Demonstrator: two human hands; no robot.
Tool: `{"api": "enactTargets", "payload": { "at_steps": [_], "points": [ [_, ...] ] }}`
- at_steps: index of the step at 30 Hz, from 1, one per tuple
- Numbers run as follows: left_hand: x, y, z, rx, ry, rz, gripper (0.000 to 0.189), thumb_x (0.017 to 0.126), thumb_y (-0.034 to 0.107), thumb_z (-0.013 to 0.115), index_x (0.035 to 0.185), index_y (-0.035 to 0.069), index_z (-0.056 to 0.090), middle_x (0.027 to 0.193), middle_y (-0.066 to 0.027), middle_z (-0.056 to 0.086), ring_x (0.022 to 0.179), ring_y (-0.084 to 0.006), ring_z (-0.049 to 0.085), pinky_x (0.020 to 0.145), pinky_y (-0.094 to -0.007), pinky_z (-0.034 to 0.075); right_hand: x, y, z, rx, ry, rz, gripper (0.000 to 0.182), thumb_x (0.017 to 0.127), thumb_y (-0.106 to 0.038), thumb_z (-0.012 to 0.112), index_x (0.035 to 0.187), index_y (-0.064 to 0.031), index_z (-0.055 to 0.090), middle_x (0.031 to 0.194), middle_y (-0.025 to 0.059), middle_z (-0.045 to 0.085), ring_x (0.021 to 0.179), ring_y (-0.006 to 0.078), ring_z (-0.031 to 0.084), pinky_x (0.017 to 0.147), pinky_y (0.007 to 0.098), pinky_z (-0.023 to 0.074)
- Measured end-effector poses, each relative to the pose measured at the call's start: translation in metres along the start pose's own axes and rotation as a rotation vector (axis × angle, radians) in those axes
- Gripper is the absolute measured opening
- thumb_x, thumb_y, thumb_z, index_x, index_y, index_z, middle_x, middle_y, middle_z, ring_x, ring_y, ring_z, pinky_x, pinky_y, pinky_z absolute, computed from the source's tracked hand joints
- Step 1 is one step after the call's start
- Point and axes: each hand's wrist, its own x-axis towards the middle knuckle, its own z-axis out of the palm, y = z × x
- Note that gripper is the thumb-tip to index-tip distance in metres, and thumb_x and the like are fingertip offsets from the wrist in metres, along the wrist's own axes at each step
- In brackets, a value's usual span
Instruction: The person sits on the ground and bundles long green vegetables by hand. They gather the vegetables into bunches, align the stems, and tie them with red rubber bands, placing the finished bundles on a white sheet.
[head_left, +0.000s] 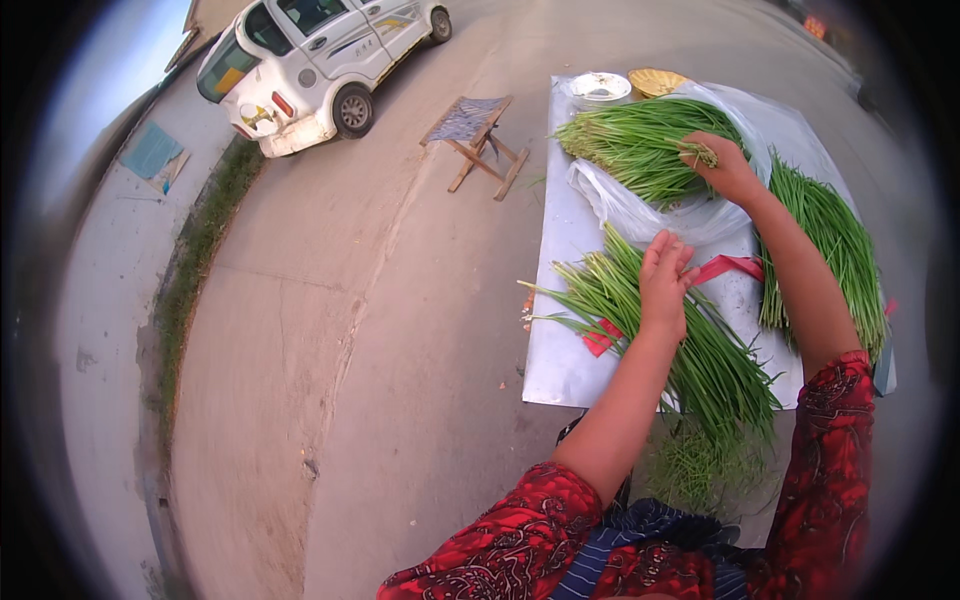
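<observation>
My right hand (720, 166) grips a small bunch of garlic chives (699, 152), its cut stem ends poking out on the left. Below that hand lies a large heap of chives (645, 142) on a clear plastic bag (600, 193). My left hand (666, 281) is over a looser pile of chives (720, 367) nearer to me, fingers loosely extended by the bag's near edge, with nothing visibly gripped. A red strip (731, 266) lies just right of my left hand. Another red piece (602, 337) shows under the pile's stems.
A white-covered table (559, 379) carries everything. More chives (821, 255) lie at its right. A white bowl (600, 88) and a yellow woven basket (656, 81) stand at the far edge. Beyond are a wooden folding stool (472, 135) and a white vehicle (322, 67). Green scraps (697, 465) lie below the near edge.
</observation>
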Motion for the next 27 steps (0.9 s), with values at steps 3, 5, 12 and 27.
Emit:
{"api": "enactTargets", "payload": {
  "at_steps": [3, 5, 12, 27],
  "points": [
    [-0.003, 0.001, -0.001, 0.006, 0.012, 0.006, 0.059, 0.086, 0.023, 0.056, 0.133, 0.001, 0.03, 0.125, -0.009, 0.042, 0.106, -0.0215, 0.049, 0.082, -0.0353, 0.043, 0.009, -0.041, -0.022, 0.061, 0.209, -0.042, 0.017, 0.085, -0.015, 0.061, 0.097, -0.0027, 0.059, 0.078, 0.0052, 0.06, 0.075, 0.0124, 0.056, 0.07, 0.0262, 0.0439],
    [-0.003, -0.002, -0.003, 0.0, 0.002, 0.005, 0.057, 0.086, 0.022, 0.056, 0.133, 0.001, 0.031, 0.124, -0.009, 0.043, 0.106, -0.022, 0.049, 0.082, -0.0351, 0.044, 0.005, -0.072, -0.039, 0.176, 0.417, -0.008, 0.016, 0.087, -0.017, 0.059, 0.094, -0.0032, 0.06, 0.074, 0.0024, 0.059, 0.073, 0.0095, 0.054, 0.069, 0.0247, 0.0432],
    [-0.013, -0.008, 0.003, 0.004, 0.006, -0.037, 0.051, 0.086, 0.02, 0.056, 0.129, 0.002, 0.034, 0.122, -0.0084, 0.045, 0.103, -0.0215, 0.051, 0.081, -0.0355, 0.045, -0.03, -0.052, -0.044, 0.249, 0.307, 0.213, 0.021, 0.088, -0.025, 0.058, 0.087, -0.0043, 0.06, 0.071, -0.0003, 0.057, 0.068, 0.0075, 0.051, 0.066, 0.0222, 0.0409],
    [-0.057, 0.003, -0.009, -0.005, -0.068, 0.102, 0.05, 0.086, 0.02, 0.055, 0.127, 0.001, 0.035, 0.116, -0.0114, 0.047, 0.097, -0.0224, 0.054, 0.079, -0.0366, 0.047, -0.139, -0.087, -0.132, 0.743, 0.998, 0.226, 0.02, 0.087, -0.023, 0.058, 0.09, -0.0028, 0.059, 0.075, 0.0064, 0.062, 0.073, 0.0152, 0.056, 0.071, 0.0305, 0.0454]
  ]
}}
